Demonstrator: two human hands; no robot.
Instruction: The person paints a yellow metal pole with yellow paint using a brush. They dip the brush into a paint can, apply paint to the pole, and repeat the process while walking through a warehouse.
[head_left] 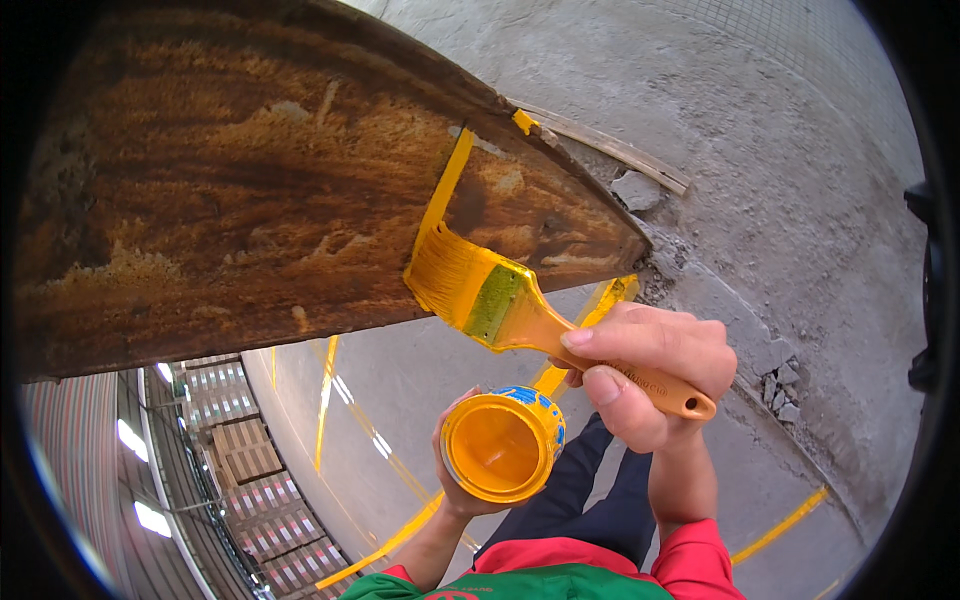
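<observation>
My right hand (650, 375) grips the orange handle of a wide paintbrush (495, 295), thumb and fingers pressed round it. The bristles are soaked in yellow paint and touch the rusty brown metal beam (250, 210) near its lower edge. From the bristles a yellow painted stripe (447, 185) runs up across the beam's face. Below the brush, my left hand (457, 480) is wrapped round an open paint can (503, 447), its fingers partly hidden behind it. Yellow paint shows inside the can, and drips cover its blue-and-white side.
A wooden strip (605, 145) and a broken concrete chunk (637, 190) lie beyond the beam. More rubble (782, 390) is on the right. Yellow lines (780, 525) mark the grey floor. Stacked pallets (245, 450) stand at lower left. A small yellow patch (524, 122) sits on the beam's upper edge.
</observation>
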